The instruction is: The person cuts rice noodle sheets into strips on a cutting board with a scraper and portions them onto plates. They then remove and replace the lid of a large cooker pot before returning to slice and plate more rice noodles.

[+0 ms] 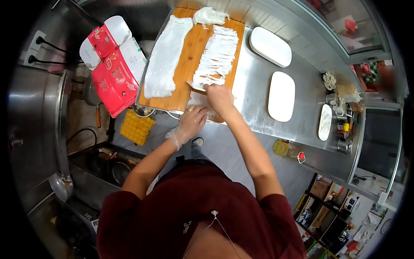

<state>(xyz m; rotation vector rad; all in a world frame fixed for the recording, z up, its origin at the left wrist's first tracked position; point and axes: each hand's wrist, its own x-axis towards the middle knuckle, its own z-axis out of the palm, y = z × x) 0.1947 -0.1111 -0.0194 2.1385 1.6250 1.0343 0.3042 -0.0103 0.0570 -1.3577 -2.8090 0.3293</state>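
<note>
On the wooden board (186, 55) lie a wide white sheet (164, 56) at the left, a folded white piece (210, 16) at the top and a row of thin white strips (217, 54) at the right. My right hand (220, 100), bare, is closed around the end of a pale blade (196, 86), just below the strips. My left hand (192, 120), in a clear plastic glove, rests fingers bent on a translucent uncut piece (197, 99) at the board's near edge. Part of that piece is hidden under both hands.
Stacked white plates (271, 46) and one separate white plate (281, 96) are on the steel counter (254, 103). A red and white carton (114, 77) stands left of the board. Farther right are a small white dish (324, 122) and several jars. A yellow tray (136, 127) sits lower left.
</note>
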